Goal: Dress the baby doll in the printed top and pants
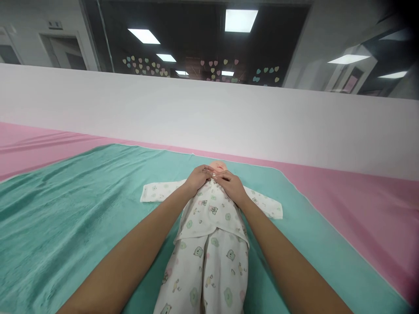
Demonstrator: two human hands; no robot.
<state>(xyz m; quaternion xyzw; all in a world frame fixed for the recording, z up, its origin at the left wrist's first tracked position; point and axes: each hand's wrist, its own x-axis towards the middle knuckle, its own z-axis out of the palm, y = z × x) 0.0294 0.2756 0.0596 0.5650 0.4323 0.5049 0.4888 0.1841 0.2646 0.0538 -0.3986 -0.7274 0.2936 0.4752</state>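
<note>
A baby doll [218, 165] lies on its back, its head at the far end. It wears a white baby top [212, 209] printed with small animals, its sleeves spread out to both sides, and matching trousers [209, 270]. At the top's neckline, just below the doll's chin, my left hand [200, 176] has its fingers bent and closed on the collar. Close beside it, my right hand [230, 182] pinches the collar from the other side. The fingertips nearly meet, and any fastener between them is too small to make out.
Under the doll is a teal blanket [98, 209] with folds at the left. A pink sheet [366, 200] shows around it. Behind runs a low white wall [196, 113], with a dark window [203, 39] bearing heart stickers above.
</note>
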